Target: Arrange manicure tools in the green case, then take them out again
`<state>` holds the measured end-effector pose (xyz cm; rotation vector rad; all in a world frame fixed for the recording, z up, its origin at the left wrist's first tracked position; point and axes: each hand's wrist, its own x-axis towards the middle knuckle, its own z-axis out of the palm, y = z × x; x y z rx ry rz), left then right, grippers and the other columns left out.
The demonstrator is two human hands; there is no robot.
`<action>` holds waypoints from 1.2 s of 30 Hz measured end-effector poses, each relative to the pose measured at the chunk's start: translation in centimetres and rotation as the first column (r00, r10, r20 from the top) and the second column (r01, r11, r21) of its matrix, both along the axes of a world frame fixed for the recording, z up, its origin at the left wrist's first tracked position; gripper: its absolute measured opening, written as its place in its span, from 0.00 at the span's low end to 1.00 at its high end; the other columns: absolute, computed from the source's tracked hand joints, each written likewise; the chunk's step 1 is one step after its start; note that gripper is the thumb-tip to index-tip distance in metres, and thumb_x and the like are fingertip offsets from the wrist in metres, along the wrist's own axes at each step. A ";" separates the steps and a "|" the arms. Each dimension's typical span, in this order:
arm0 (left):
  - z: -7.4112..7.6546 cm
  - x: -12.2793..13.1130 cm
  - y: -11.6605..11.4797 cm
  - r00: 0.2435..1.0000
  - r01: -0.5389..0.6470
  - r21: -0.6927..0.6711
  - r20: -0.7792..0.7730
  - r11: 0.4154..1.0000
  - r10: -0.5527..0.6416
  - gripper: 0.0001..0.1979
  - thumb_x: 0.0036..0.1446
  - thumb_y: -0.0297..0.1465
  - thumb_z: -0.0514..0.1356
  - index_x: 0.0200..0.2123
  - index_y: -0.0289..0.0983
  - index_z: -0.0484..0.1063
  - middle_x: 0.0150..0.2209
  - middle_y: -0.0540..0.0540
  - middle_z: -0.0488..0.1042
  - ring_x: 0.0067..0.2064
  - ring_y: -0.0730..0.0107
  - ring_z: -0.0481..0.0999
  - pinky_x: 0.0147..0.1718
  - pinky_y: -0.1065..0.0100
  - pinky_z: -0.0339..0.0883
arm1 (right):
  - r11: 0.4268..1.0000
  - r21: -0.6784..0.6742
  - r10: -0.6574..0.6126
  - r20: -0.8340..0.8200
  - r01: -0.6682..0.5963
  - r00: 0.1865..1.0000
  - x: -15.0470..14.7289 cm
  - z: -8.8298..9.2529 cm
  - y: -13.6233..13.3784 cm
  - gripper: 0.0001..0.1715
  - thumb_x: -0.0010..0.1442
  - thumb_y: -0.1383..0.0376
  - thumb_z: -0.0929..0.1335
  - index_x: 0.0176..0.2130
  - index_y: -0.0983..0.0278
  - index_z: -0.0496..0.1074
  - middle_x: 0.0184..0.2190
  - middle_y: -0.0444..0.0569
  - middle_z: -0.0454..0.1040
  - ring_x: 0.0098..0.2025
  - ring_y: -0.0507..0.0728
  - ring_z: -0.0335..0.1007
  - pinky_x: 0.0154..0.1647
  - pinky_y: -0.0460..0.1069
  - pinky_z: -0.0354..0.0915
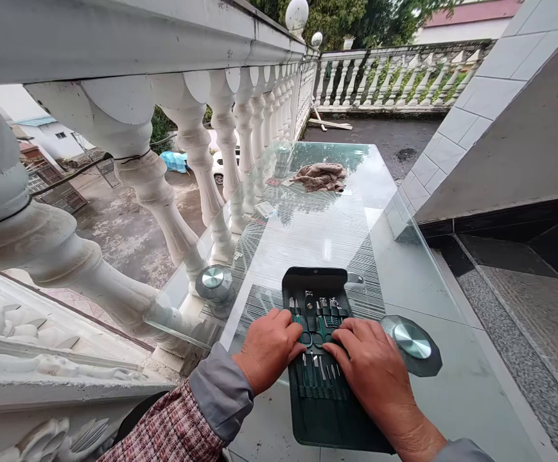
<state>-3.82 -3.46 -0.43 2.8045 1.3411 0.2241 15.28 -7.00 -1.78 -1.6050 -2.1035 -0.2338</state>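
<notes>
A dark green manicure set point(341, 427) lies unfolded on the glass table, with its tools in elastic loops. Its upper row shows nail clippers point(334, 305) and scissors point(318, 339), whose ring handles lie near the middle. Slim metal tools point(322, 369) fill the lower row. My left hand point(271, 346) grips the case's left side, thumb and fingertips beside the scissor rings. On the opposite side my right hand point(375, 366) is curled over the edge, its thumb and forefinger close to the rings. Whether either hand pinches the scissors themselves is hard to make out.
The glass table point(404, 276) rests on round metal-capped supports point(411, 340). A crumpled brown cloth point(321, 176) lies toward its far end. White balusters point(156, 199) run along the left. Stone steps point(539, 282) and a tiled wall edge point(452, 138) stand at right.
</notes>
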 end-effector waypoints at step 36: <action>0.0 0.5 0.3 0.982 0.042 0.168 0.176 0.985 -0.072 0.06 0.61 0.32 0.55 0.36 0.37 0.69 0.30 0.48 0.67 0.32 0.66 0.65 0.29 0.67 0.60 | 0.994 -0.111 -0.032 -0.153 0.015 0.988 2.2 -0.4 0.7 0.13 0.57 0.60 0.67 0.24 0.62 0.64 0.27 0.47 0.66 0.32 0.56 0.59 0.33 0.52 0.56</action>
